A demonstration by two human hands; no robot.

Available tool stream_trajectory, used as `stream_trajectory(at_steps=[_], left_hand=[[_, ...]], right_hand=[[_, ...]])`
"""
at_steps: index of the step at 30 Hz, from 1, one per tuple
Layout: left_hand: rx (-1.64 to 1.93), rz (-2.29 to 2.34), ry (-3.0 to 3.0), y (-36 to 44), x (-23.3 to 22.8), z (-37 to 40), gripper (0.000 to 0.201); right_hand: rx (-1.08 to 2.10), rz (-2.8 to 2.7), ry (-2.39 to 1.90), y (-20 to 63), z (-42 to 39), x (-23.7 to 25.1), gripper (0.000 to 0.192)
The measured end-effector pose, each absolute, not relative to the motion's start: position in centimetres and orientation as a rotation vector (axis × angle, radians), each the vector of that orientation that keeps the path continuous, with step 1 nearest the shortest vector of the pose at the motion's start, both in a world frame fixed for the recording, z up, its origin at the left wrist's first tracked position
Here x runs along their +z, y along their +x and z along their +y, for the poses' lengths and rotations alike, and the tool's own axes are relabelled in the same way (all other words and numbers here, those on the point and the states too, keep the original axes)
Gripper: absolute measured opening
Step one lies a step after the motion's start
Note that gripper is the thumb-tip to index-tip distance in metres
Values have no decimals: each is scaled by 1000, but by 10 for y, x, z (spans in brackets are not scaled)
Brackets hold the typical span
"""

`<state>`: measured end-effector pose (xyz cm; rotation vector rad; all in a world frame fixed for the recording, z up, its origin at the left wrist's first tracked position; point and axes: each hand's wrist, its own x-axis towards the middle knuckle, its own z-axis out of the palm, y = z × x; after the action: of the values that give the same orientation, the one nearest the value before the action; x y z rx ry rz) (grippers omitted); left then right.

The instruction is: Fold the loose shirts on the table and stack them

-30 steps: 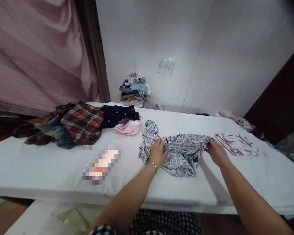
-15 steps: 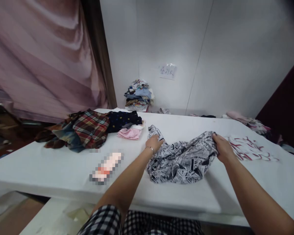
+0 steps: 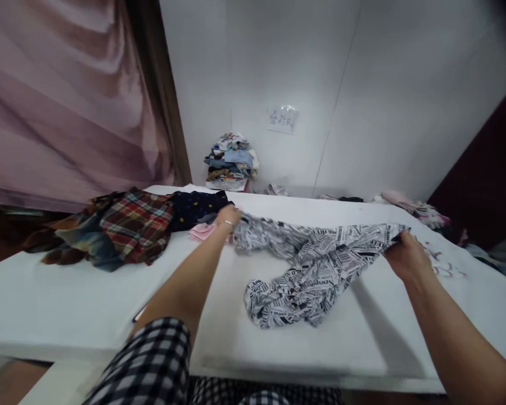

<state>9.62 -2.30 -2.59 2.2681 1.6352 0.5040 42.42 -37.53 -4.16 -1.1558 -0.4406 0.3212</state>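
Both hands (image 3: 229, 215) (image 3: 408, 257) pinching newspaper-print garment (image 3: 326, 273), stretched between them over white table (image 3: 67, 298)

Your light is dim and diffuse; a soft shadow (image 3: 385, 323) crosses the bench (image 3: 67, 298) near your right hand (image 3: 409, 256), the far sign (image 3: 282, 119) looks blurred, and your view's far-right corner is dark.

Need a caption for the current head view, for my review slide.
Left hand and right hand hold a newsprint-patterned garment between them over a white table.

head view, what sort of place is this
Perhaps a garment workroom: a white-covered table with heaped clothes on it, a newspaper-print garment in hand, and a stack of clothes beyond.
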Motion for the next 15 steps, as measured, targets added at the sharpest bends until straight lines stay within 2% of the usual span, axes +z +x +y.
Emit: stream_trajectory(at_steps=[2, 5, 10, 15], left_hand=[[650, 1707, 2228, 80, -6, 0, 37], [763, 1736, 2183, 69, 3, 14, 34], [786, 1618, 2230, 78, -19, 1, 27], [733, 1360, 2397, 95, -45, -44, 31]], right_hand=[[380, -378, -1115, 425, -368, -45, 12], [519, -313, -1085, 414, -347, -52, 10], [611, -358, -1099, 397, -321, -60, 15], [675, -619, -1036, 374, -334, -50, 23]])
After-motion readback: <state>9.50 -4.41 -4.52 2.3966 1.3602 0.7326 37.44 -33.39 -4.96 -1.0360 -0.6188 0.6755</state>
